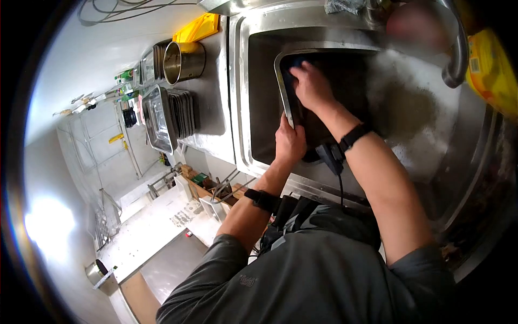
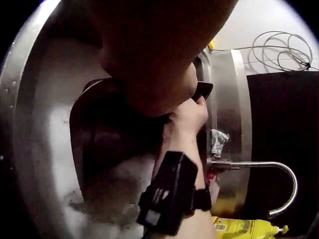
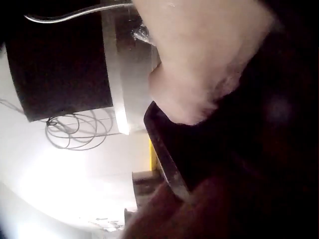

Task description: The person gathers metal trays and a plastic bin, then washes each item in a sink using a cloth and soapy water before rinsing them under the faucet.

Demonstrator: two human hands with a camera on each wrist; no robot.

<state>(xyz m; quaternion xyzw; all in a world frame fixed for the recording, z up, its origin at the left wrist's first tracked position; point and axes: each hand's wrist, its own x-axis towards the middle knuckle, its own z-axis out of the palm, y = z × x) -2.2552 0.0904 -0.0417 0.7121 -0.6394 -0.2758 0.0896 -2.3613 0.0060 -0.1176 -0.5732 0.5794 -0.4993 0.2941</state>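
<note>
A dark rectangular tray (image 1: 281, 89) stands tilted in the metal sink (image 1: 260, 102). The left hand (image 1: 290, 141) grips its near-left rim, thumb and fingers around the edge; in the right wrist view that hand (image 3: 169, 214) is dim beside the tray's rim (image 3: 167, 158). Inside the tray, close to its far-left corner, the right hand (image 1: 313, 89) bends its fingers against the surface, blurred. Something dark blue shows by its fingertips, too unclear to name. The right wrist view shows the back of this hand (image 3: 192, 79), its fingertips lost in shadow.
Cloudy, foamy water (image 1: 404, 108) lies in the sink's right part, under a curved faucet (image 1: 457, 59). A yellow bottle (image 1: 488, 70) stands at the right. On the left counter are a metal pot (image 1: 184, 62), stacked trays (image 1: 183, 113) and a yellow object (image 1: 197, 28).
</note>
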